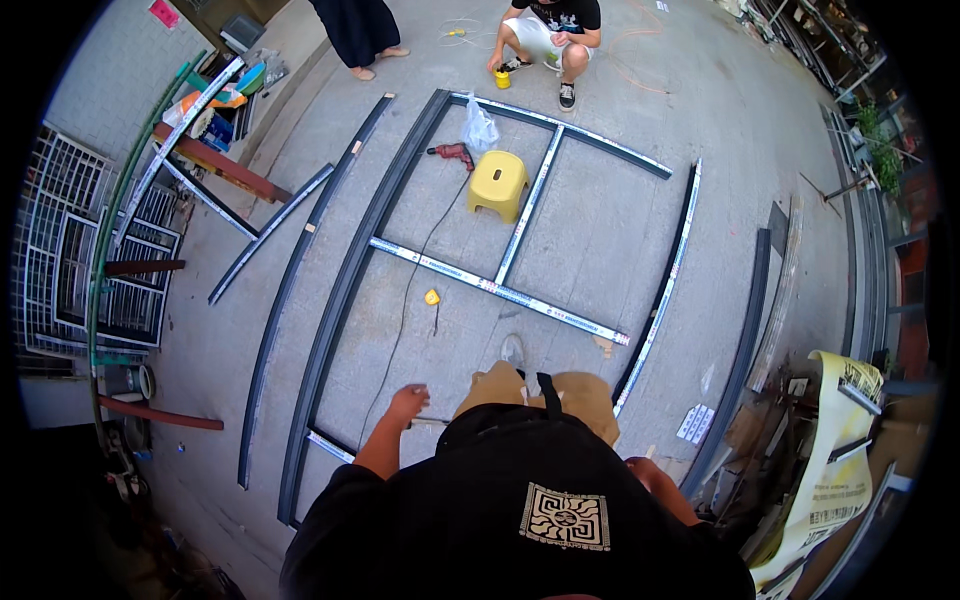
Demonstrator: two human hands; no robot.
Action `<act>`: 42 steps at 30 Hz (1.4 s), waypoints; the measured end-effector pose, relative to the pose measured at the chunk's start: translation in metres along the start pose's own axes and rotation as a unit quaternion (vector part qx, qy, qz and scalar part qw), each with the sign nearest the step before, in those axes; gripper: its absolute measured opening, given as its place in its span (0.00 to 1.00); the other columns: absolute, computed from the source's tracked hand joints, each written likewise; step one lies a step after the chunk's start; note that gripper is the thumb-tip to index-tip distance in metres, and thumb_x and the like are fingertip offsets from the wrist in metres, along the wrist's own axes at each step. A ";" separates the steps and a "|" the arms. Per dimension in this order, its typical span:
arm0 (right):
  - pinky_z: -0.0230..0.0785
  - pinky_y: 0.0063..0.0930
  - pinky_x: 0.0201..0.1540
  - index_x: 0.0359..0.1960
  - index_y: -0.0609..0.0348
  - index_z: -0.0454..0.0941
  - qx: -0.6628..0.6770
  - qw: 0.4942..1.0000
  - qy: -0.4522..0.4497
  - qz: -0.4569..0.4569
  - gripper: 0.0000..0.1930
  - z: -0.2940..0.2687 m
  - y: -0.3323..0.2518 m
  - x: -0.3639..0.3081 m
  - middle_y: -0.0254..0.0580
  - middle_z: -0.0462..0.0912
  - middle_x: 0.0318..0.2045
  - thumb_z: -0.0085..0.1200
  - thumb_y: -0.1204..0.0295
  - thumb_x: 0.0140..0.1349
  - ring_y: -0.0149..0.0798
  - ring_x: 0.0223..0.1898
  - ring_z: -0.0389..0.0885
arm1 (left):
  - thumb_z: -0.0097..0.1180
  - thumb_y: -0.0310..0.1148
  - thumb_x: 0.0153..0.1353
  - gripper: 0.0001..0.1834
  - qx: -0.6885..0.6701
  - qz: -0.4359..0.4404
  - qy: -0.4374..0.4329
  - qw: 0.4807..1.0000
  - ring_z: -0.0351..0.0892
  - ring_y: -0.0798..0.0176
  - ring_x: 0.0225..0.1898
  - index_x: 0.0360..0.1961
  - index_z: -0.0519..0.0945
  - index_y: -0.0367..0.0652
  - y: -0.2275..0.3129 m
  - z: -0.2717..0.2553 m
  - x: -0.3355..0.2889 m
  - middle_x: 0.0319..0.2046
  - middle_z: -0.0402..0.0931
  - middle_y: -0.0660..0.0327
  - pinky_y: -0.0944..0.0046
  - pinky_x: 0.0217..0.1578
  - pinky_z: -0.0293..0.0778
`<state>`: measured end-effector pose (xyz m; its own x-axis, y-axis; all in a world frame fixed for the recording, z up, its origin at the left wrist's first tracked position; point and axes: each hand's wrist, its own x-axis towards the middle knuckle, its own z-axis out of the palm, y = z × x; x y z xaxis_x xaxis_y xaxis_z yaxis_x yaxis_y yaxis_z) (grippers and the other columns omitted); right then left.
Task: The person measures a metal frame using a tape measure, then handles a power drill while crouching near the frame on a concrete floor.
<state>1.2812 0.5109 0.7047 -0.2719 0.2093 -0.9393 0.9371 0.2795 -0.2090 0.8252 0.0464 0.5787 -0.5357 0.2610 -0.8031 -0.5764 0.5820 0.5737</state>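
My left hand (408, 401) hangs beside my left leg, its fingers loosely stretched and nothing visible in them. My right hand (648, 474) is low by my right hip, partly behind my shirt. A small pale strip shows at it, and its fingers are too hidden to read. Around me on the ground lies a dark metal frame (338, 283) with film-covered crossbars (480, 282). Ahead of my left hand sits a yellow tape measure (432, 297). Inside the far part of the frame stand a yellow stool (497, 182) and a red corded drill (453, 154).
A clear plastic bag (480, 128) lies by the stool; the drill's cord (405, 310) crosses the frame. Loose metal bars (290, 270) lie to the left and another bar (752, 310) right. Ahead, one person (550, 40) crouches holding a yellow object; another person (357, 35) stands.
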 end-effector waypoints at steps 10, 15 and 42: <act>0.75 0.31 0.56 0.59 0.64 0.81 0.381 0.916 -0.071 -0.107 0.25 -0.146 -0.155 0.020 0.40 0.87 0.52 0.71 0.73 0.60 0.35 0.50 0.84 | 0.57 0.36 0.70 0.18 -0.026 -0.002 -0.124 0.992 0.82 0.63 0.46 0.57 0.80 0.39 0.242 -0.005 0.042 0.45 0.83 0.58 0.61 0.50 0.79; 0.74 0.31 0.56 0.56 0.59 0.83 0.317 0.934 -0.162 -0.028 0.24 -0.274 -0.221 0.088 0.35 0.87 0.49 0.75 0.73 0.57 0.32 0.49 0.83 | 0.63 0.31 0.62 0.18 0.040 -0.097 -0.232 0.967 0.82 0.63 0.48 0.53 0.82 0.38 0.231 0.031 0.017 0.45 0.84 0.60 0.61 0.53 0.77; 0.72 0.35 0.62 0.62 0.62 0.78 0.090 0.958 -0.265 0.071 0.22 -0.528 -0.676 0.109 0.42 0.84 0.58 0.64 0.69 0.69 0.37 0.58 0.80 | 0.74 0.25 0.57 0.39 -0.424 -0.220 -0.325 0.816 0.79 0.55 0.62 0.70 0.72 0.34 0.536 -0.121 0.172 0.64 0.78 0.50 0.54 0.65 0.72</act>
<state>0.5030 0.8391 0.8874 -0.0348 -0.2841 -0.9582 0.9919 0.1078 -0.0679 0.3498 0.3103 0.7679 0.1208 0.6845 -0.7189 -0.9922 0.0603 -0.1093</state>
